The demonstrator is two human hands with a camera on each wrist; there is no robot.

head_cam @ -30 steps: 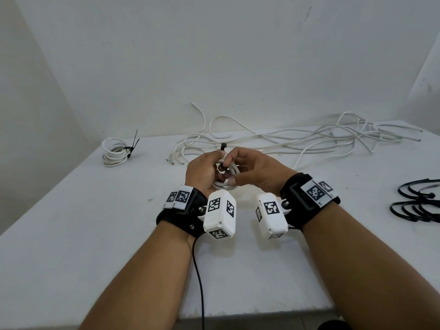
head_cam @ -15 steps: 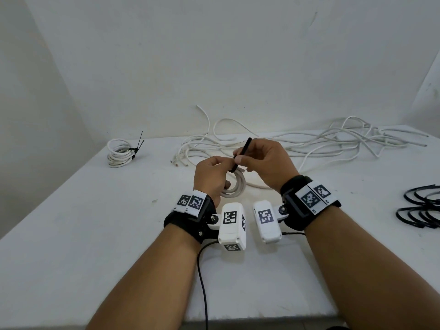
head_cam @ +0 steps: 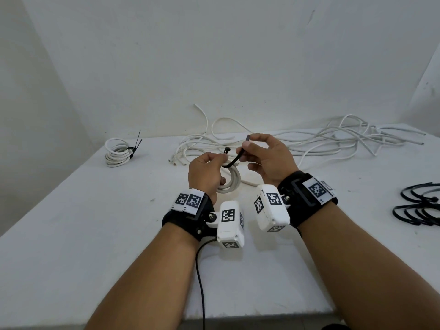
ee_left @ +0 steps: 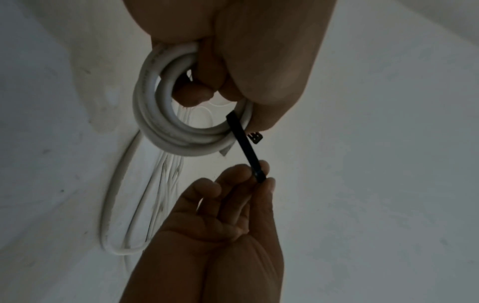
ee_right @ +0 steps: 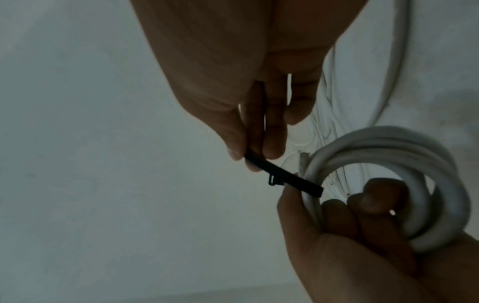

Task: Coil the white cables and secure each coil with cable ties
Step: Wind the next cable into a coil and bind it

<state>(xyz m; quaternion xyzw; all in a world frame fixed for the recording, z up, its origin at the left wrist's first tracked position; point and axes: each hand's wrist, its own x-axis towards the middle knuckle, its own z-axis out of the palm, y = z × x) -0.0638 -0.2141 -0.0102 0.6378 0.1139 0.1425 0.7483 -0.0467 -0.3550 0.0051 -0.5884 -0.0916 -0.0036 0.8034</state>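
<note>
— What sort of room is this?

— A plain one. A white wall (head_cam: 238,55) runs across beyond the hands, marked by a few dark scuffs up toward the right. On the left-hand side a second white wall (head_cam: 31,115) meets it in a corner.

— And to the right of the hands?

— A slanted pale surface (head_cam: 431,75) cuts in at the far upper right, speckled with small dark marks.

— What lies under the hands?

— A white bench (head_cam: 83,234) with a matte top. Its near edge shows at the bottom, darker below.

— The light?

— Soft, even, with faint shadows.
</note>
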